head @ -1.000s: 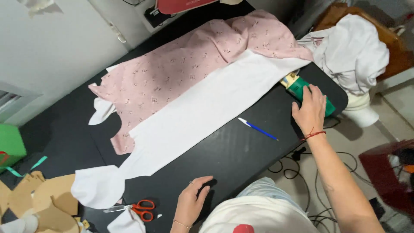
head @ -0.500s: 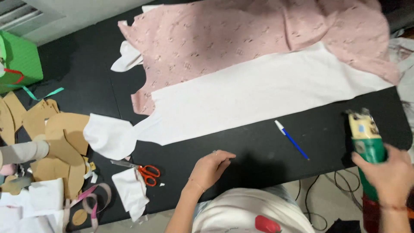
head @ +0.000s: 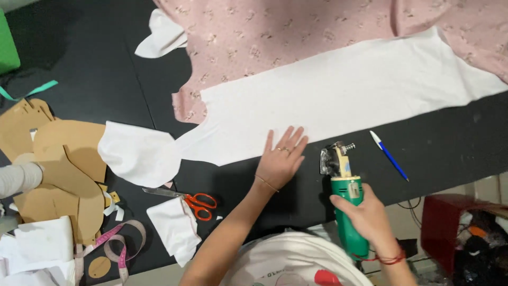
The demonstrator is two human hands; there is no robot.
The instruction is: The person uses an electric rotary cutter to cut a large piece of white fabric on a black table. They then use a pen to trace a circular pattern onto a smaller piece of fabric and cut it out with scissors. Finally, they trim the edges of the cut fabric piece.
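A long white fabric piece [head: 338, 100] lies across the black table [head: 106, 90], partly over a pink patterned fabric [head: 296, 32]. My left hand [head: 280, 159] rests flat, fingers spread, on the white fabric's near edge. My right hand [head: 365, 212] grips the green handle of an electric rotary fabric cutter [head: 344, 190]. Its metal head points toward the white fabric, just right of my left hand.
A blue and white pen [head: 389, 155] lies right of the cutter. Orange-handled scissors [head: 185, 198], white fabric scraps [head: 172, 230], a pink measuring tape [head: 116, 246] and brown cardboard patterns [head: 58, 164] sit at the left. A red box [head: 450, 225] stands below the table's right edge.
The view has moved closer. My right hand brought the cutter leftward to the middle of the table. My left hand moved up onto the white fabric's edge and spread flat.
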